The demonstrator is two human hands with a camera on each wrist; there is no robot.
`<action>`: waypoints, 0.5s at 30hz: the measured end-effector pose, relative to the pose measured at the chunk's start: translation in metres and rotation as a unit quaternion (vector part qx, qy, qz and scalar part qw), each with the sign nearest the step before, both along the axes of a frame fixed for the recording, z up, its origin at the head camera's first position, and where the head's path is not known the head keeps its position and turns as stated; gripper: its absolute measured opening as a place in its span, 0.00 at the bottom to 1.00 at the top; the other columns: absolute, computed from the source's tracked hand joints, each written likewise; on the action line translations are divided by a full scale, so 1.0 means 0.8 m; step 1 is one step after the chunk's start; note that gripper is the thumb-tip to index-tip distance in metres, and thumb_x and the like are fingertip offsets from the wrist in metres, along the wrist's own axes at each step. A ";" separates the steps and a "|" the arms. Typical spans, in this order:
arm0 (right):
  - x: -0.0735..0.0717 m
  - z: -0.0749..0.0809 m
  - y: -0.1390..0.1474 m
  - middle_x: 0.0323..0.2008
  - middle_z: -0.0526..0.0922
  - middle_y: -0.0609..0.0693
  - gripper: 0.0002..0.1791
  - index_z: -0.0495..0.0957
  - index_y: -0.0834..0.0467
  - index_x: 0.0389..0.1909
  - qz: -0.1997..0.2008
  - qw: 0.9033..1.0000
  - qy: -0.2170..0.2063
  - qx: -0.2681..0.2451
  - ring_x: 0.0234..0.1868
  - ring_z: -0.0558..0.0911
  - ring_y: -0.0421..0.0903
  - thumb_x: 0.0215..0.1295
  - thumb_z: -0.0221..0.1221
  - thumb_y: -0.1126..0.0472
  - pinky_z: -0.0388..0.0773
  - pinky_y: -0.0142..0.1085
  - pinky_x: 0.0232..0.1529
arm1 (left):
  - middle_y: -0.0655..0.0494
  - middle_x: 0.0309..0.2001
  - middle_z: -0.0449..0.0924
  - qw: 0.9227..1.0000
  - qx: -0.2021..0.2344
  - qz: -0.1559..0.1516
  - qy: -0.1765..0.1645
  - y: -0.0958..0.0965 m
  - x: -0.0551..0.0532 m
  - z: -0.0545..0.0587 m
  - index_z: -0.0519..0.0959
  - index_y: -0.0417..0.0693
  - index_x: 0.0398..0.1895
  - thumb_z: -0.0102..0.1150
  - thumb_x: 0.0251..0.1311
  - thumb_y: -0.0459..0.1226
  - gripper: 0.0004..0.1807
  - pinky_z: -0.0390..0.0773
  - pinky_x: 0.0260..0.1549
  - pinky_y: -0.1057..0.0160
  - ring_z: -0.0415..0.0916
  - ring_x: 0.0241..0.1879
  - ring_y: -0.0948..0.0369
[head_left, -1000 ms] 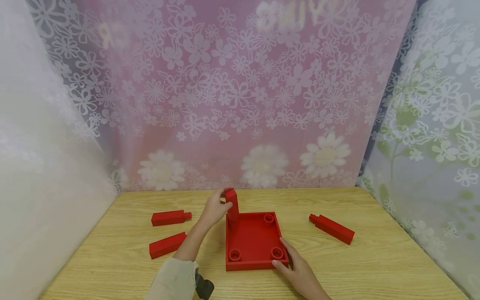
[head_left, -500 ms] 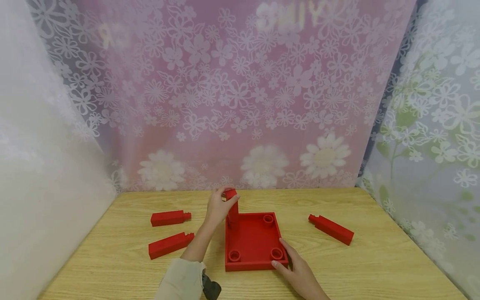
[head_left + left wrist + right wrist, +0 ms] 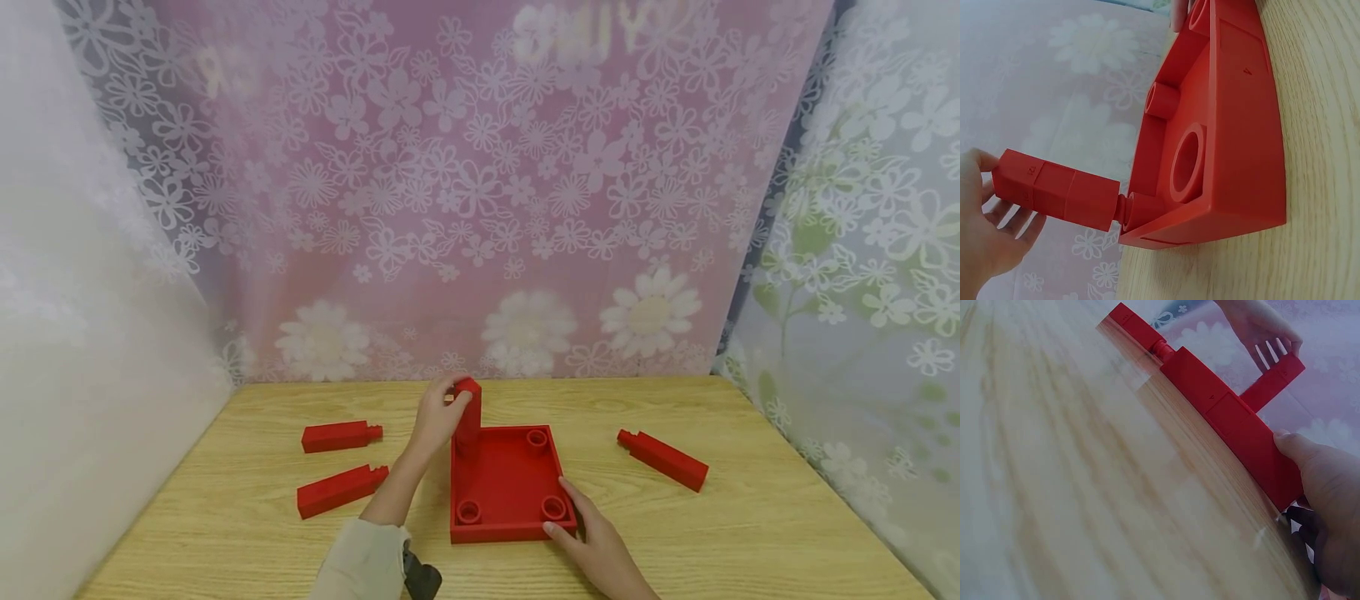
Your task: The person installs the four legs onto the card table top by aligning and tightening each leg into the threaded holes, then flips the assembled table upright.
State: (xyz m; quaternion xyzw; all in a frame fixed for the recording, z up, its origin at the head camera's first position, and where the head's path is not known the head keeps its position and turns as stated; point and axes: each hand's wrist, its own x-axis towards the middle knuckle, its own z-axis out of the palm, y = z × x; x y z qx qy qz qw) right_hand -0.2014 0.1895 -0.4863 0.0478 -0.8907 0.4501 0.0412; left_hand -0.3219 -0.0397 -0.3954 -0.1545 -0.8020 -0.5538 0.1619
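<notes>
A red square tray-like base point(image 3: 502, 532) lies on the table with ring-shaped sockets at its corners. At its far left corner stands a red square leg point(image 3: 470, 417), roughly upright. My left hand point(image 3: 437, 417) grips this leg near its top, thumb on one face and fingers behind. In the left wrist view, the leg's narrow neck point(image 3: 1120, 208) shows at the mouth of the corner socket point(image 3: 1142, 209), its tip hidden inside. With thumb and fingers, my right hand point(image 3: 597, 537) holds the base's near right corner.
Two more red legs with narrow threaded-looking ends, an upper leg point(image 3: 335, 437) and a lower leg point(image 3: 337, 492), lie left of the base. Another red leg point(image 3: 667, 462) lies to the right. A flowered curtain point(image 3: 480, 208) hangs behind the wooden table point(image 3: 750, 533).
My left thumb and fingers have shifted around the leg's top, and the leg has turned a little, its top moving slightly right. The right hand keeps its hold on the base.
</notes>
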 end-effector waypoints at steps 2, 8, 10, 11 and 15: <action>-0.001 -0.001 0.000 0.63 0.62 0.60 0.42 0.59 0.57 0.67 -0.001 1.000 -0.001 0.000 0.63 0.61 0.59 0.56 0.59 0.41 0.63 0.53 0.56 | 0.48 0.49 0.73 1.000 -0.012 0.004 0.004 0.001 -0.001 0.000 0.77 0.42 0.50 0.48 0.61 0.32 0.15 0.75 0.42 0.56 0.71 0.45 0.52; -0.002 -0.003 0.000 0.63 0.63 0.60 0.43 0.59 0.56 0.67 -0.006 1.000 -0.004 0.000 0.63 0.62 0.59 0.56 0.59 0.40 0.63 0.53 0.56 | 0.47 0.48 0.72 1.000 -0.025 0.016 0.004 0.008 0.003 0.004 0.77 0.42 0.50 0.55 0.62 0.39 0.15 0.76 0.35 0.57 0.71 0.42 0.52; -0.003 -0.004 0.001 0.63 0.63 0.61 0.43 0.59 0.57 0.68 -0.007 1.000 -0.004 -0.001 0.63 0.62 0.60 0.56 0.59 0.40 0.62 0.54 0.56 | 0.46 0.47 0.71 0.999 -0.029 0.025 0.001 0.011 0.004 0.005 0.77 0.42 0.49 0.60 0.59 0.41 0.18 0.76 0.32 0.59 0.70 0.41 0.53; -0.003 -0.004 0.000 0.63 0.63 0.61 0.43 0.59 0.57 0.68 -0.007 1.000 -0.004 -0.001 0.63 0.62 0.59 0.55 0.59 0.40 0.62 0.54 0.56 | 0.46 0.47 0.71 0.999 -0.033 0.032 0.000 0.012 0.003 0.005 0.77 0.43 0.49 0.61 0.58 0.42 0.18 0.75 0.30 0.60 0.70 0.40 0.53; -0.003 -0.006 0.001 0.63 0.63 0.60 0.43 0.59 0.56 0.68 -0.009 1.000 -0.006 -0.003 0.63 0.61 0.59 0.55 0.60 0.39 0.62 0.54 0.56 | 0.48 0.43 0.71 0.998 -0.031 0.052 -0.002 0.014 0.002 0.004 0.79 0.43 0.47 0.64 0.55 0.43 0.19 0.75 0.28 0.61 0.70 0.37 0.54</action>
